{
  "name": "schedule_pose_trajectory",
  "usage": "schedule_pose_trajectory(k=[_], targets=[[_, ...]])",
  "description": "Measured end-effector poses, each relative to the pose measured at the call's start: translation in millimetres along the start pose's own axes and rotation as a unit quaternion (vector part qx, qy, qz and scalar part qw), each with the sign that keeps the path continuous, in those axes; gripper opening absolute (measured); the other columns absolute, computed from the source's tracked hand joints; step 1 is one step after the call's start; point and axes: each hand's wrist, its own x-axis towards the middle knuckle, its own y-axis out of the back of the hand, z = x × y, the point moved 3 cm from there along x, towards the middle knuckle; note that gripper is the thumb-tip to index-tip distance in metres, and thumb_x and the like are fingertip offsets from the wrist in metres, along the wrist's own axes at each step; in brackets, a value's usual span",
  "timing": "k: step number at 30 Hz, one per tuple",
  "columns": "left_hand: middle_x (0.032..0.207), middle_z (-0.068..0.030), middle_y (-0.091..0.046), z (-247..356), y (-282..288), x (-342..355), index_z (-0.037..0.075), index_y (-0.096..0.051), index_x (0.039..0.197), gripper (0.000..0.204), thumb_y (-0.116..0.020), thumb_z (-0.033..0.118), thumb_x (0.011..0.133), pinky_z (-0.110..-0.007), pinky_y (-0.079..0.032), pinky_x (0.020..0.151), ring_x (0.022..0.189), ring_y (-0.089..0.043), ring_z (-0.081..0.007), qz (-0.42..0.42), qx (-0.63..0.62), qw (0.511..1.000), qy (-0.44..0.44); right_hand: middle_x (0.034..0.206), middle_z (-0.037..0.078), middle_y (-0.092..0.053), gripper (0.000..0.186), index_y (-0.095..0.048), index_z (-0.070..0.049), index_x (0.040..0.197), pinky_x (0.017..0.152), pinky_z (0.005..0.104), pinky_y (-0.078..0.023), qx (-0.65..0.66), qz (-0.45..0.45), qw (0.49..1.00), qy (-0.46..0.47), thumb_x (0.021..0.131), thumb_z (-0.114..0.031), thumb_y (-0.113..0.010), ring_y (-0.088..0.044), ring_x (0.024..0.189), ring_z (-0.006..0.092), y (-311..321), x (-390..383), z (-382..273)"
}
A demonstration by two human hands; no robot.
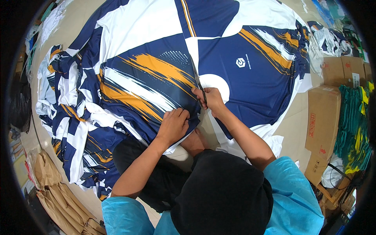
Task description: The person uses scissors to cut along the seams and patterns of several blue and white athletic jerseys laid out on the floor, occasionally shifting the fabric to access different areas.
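My right hand (212,98) is closed round the handles of a pair of dark scissors (199,81). The long blades point away from me, along the line between two panels of printed fabric. On the left of that line lies a navy fabric panel (152,92) with orange and white brush-stroke stripes. To its right is a navy panel (250,84) with a small white emblem and a white rounded neck shape. My left hand (175,124), fingers curled, grips the near edge of the striped fabric; its fingertips are partly hidden.
A heap of the same printed fabric (74,129) lies on the left, over the tiled floor (301,113). Cardboard boxes (323,117) stand at the right beside green and yellow bundled cloth (352,121). Brown paper wrapping (58,199) lies at lower left.
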Motion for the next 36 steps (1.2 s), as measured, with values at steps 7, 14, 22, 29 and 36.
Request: schedule_pose_trajectory(k=[7, 14, 22, 29, 36], targets=[[0.105, -0.0131, -0.066, -0.1, 0.3, 0.0, 0.009, -0.066, 0.111, 0.019, -0.069, 0.012, 0.093, -0.048, -0.048, 0.092, 0.106, -0.068, -0.0358, -0.007, 0.001, 1.000, 0.002, 0.055, 0.002, -0.057, 0.048, -0.066, -0.005, 0.068, 0.042, 0.0304, -0.034, 0.005, -0.003, 1.000, 0.013, 0.090, -0.039, -0.090, -0.049, 0.044, 0.0111, -1.4, 2.7, 0.5], [0.106, -0.0133, -0.066, -0.3, 0.2, 0.4, 0.009, -0.066, 0.111, 0.019, -0.069, 0.012, 0.093, -0.048, -0.048, 0.092, 0.105, -0.068, -0.0359, -0.002, -0.002, 1.000, -0.002, 0.056, 0.002, -0.057, 0.046, -0.065, -0.005, 0.069, 0.041, 0.0292, -0.034, 0.006, -0.005, 1.000, 0.017, 0.091, -0.036, -0.091, -0.050, 0.043, 0.0107, -1.1, 1.8, 1.8], [0.105, -0.0123, -0.066, -0.2, 0.2, 0.7, 0.009, -0.065, 0.109, 0.017, -0.069, 0.012, 0.093, -0.048, -0.047, 0.091, 0.104, -0.068, -0.0354, 0.003, -0.005, 1.000, -0.006, 0.057, 0.001, -0.056, 0.045, -0.065, -0.006, 0.072, 0.042, 0.0283, -0.036, 0.012, -0.014, 1.000, 0.004, 0.091, -0.038, -0.091, -0.049, 0.044, 0.0103, -0.5, 4.3, -6.0], [0.104, -0.0116, -0.066, -0.2, 0.1, -0.6, 0.010, -0.065, 0.110, 0.018, -0.070, 0.012, 0.093, -0.047, -0.047, 0.091, 0.104, -0.068, -0.0351, 0.010, 0.002, 1.000, -0.010, 0.062, 0.000, -0.057, 0.044, -0.066, -0.005, 0.077, 0.044, 0.0268, -0.037, 0.004, -0.013, 1.000, -0.003, 0.091, -0.038, -0.091, -0.050, 0.046, 0.0088, -2.8, 10.0, -14.6], [0.105, -0.0115, -0.066, -0.8, -0.5, -0.1, 0.010, -0.065, 0.110, 0.018, -0.070, 0.013, 0.093, -0.047, -0.047, 0.091, 0.105, -0.068, -0.0347, 0.006, 0.002, 1.000, -0.010, 0.059, 0.002, -0.058, 0.045, -0.063, -0.007, 0.067, 0.043, 0.0284, -0.036, 0.008, -0.009, 1.000, 0.012, 0.089, -0.036, -0.090, -0.051, 0.047, 0.0106, -3.0, 12.4, -13.2]])
